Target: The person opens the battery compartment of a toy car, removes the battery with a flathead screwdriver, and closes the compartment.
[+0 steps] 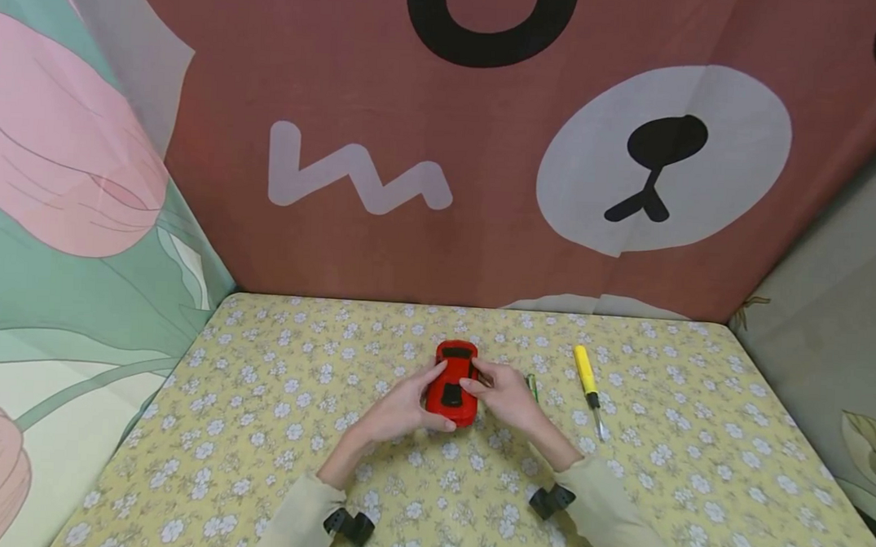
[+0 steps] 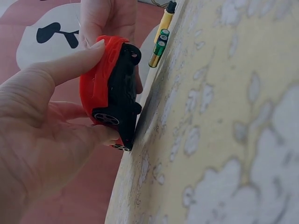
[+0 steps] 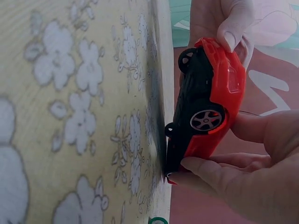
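A red toy car [image 1: 457, 374] with dark windows and a black underside is held between both hands, near the middle of the table. My left hand [image 1: 400, 404] grips its left side and near end, with the thumb at the near end in the head view. On the opposite side, my right hand [image 1: 508, 393] pinches the car's flank between thumb and fingers. The left wrist view shows the car [image 2: 96, 88] tilted, its black base and wheels facing the tabletop. In the right wrist view, a spoked wheel [image 3: 206, 120] shows close to the right fingers.
To the right lies a screwdriver [image 1: 584, 370] with a yellow handle and metal shaft. Green batteries [image 2: 159, 50] lie beside it, mostly hidden by the right hand in the head view. A flowered cloth [image 1: 284, 430] covers the table; printed curtains [image 1: 351, 253] enclose its back and sides.
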`<control>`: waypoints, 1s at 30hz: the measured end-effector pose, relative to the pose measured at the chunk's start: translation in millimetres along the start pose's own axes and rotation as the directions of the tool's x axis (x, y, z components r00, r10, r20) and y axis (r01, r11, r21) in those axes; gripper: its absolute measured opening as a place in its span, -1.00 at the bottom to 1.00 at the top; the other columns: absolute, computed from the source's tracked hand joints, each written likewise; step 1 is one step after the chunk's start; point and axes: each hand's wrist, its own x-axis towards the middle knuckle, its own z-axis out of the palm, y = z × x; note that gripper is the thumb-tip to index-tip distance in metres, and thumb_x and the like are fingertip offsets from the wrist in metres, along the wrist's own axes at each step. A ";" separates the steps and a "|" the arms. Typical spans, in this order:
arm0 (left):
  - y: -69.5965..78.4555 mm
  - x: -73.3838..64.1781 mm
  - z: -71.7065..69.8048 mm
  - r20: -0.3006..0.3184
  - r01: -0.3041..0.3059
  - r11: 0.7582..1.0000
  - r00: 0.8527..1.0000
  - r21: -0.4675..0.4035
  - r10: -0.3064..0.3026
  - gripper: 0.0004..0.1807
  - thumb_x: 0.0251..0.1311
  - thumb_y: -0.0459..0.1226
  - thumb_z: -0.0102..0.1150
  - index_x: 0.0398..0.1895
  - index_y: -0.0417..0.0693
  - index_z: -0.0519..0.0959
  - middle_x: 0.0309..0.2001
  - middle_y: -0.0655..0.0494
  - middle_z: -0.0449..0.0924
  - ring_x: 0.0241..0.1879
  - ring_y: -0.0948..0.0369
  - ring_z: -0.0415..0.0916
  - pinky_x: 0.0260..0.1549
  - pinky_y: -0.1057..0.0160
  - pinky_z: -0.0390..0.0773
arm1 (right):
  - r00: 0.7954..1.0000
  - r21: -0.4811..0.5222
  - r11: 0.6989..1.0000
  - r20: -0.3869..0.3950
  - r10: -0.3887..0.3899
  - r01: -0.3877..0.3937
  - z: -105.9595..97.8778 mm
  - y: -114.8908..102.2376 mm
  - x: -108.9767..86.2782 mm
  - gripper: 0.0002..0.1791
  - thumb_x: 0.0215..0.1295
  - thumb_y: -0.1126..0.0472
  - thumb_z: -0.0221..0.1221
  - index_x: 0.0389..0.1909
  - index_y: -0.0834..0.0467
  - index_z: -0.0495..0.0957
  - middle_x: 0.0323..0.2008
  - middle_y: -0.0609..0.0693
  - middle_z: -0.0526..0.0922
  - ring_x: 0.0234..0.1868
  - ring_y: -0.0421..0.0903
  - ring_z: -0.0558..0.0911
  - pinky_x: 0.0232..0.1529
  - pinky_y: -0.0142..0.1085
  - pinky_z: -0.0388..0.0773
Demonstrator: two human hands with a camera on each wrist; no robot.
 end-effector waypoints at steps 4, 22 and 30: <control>0.0 1.0 1.7 0.009 -0.017 0.999 1.000 0.030 0.017 0.17 0.11 -0.17 0.57 0.67 -0.14 0.00 0.66 -0.13 -0.20 0.60 -0.04 -0.09 0.45 -0.10 0.17 | 1.000 0.003 1.000 0.015 0.004 -0.004 -0.5 0.9 0.5 -0.38 0.49 0.29 0.23 0.45 0.45 0.29 0.34 0.35 0.47 0.31 0.21 0.54 0.13 -0.07 0.62; -5.0 2.4 10.4 0.016 -0.088 0.980 0.996 0.180 0.087 0.24 0.06 -0.37 0.59 0.66 -0.25 -0.10 0.66 -0.21 -0.36 0.49 -0.13 0.18 0.36 -0.06 0.33 | 0.998 -0.088 0.996 0.058 -0.001 0.006 2.3 2.4 4.4 -0.35 0.42 0.38 0.27 0.43 0.51 0.28 0.35 0.40 0.43 -0.03 0.00 0.69 -0.32 -0.31 0.55; -1.2 1.3 11.1 0.017 -0.048 0.978 0.999 0.204 0.045 0.23 0.06 -0.34 0.60 0.66 -0.25 -0.08 0.65 -0.23 -0.35 0.50 -0.16 0.15 0.37 -0.09 0.32 | 0.979 -0.185 0.977 0.191 -0.069 0.105 -28.0 7.4 6.1 -0.42 0.51 0.24 0.22 0.38 0.51 0.37 0.30 0.40 0.50 0.22 0.26 0.61 0.10 -0.03 0.63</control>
